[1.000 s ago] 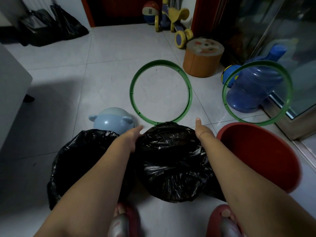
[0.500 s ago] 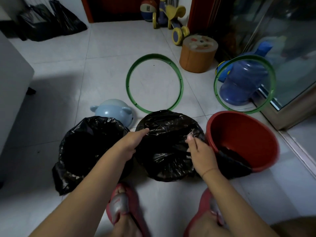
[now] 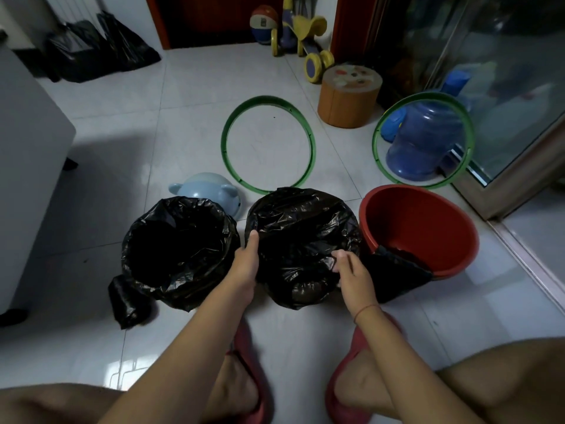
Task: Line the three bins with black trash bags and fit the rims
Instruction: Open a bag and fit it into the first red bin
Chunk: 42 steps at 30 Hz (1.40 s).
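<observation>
Middle bin's bag (image 3: 301,240), sat between the lined bin (image 3: 180,249) and the red bin (image 3: 422,228) on the floor (image 3: 189,123)
Right hand (image 3: 351,270) had dropped from the far edge and pinched the near plastic; left hand (image 3: 246,261) stayed on the rim, fingers hidden, grip unclear.

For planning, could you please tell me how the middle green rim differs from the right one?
The middle rim lies flat on the tiles; the right rim stands up in front of the blue jug. The middle rim frames bare tiles, the right rim the jug. Both are green, round, unfitted.
</observation>
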Each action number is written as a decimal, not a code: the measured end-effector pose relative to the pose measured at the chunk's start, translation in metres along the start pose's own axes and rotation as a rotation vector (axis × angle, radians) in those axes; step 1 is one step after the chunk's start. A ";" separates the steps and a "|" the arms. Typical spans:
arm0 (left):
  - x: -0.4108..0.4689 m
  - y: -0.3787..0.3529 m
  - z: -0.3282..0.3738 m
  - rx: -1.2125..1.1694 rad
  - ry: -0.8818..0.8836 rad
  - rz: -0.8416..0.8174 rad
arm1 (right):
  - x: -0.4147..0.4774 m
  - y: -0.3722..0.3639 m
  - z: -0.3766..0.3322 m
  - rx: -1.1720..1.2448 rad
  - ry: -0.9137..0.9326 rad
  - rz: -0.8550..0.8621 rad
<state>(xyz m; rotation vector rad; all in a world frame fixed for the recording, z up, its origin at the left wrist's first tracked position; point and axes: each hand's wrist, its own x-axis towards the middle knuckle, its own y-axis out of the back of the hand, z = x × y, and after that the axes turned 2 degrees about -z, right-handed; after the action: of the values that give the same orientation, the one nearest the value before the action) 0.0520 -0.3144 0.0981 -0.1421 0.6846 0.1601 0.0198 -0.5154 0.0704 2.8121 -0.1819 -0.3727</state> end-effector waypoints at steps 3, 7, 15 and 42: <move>-0.003 -0.003 -0.022 -0.054 -0.031 0.011 | -0.004 0.001 0.001 0.081 0.014 0.047; -0.007 -0.006 -0.035 -0.046 -0.078 0.033 | -0.007 0.003 0.002 0.086 0.028 0.071; 0.001 0.006 -0.049 -0.123 -0.104 0.056 | -0.014 0.002 0.009 0.004 0.068 0.189; -0.003 -0.021 0.000 0.214 -0.680 0.317 | 0.039 -0.018 -0.059 -0.015 0.208 -0.070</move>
<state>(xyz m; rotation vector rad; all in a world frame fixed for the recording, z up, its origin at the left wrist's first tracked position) 0.0537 -0.3350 0.1021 0.2243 0.0377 0.4147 0.0749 -0.4888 0.1099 2.8235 -0.0346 -0.0942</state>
